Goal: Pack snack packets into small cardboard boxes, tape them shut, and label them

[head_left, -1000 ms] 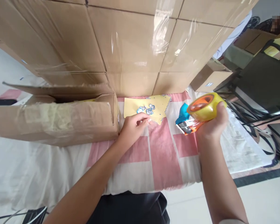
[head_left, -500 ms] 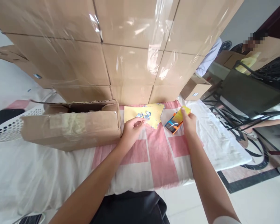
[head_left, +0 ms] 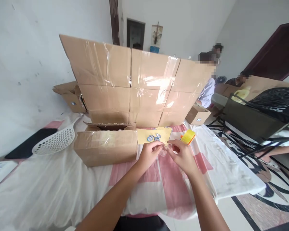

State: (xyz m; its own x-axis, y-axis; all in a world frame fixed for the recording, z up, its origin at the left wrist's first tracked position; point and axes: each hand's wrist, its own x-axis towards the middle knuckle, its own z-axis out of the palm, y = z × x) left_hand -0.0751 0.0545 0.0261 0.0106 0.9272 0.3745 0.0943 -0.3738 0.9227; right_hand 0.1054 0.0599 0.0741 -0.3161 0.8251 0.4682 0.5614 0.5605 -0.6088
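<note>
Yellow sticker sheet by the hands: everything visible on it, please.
The yellow sticker sheet looks like thin card or paper, pale yellow, with small blue-and-white stickers clustered near its middle. It lies flat on the pink-and-white cloth, between the open cardboard box and the tape dispenser. The left hand and right hand meet at its near edge, fingertips pinching there; exact contact is unclear.

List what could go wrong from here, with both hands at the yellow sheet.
The yellow sheet is thin, and the left hand and right hand both pinch at its near edge, so it might crease or tear. The small stickers lying on it look loose and could slide off. The tape dispenser sits right by the right hand, so a careless sweep could knock it off the table.
</note>
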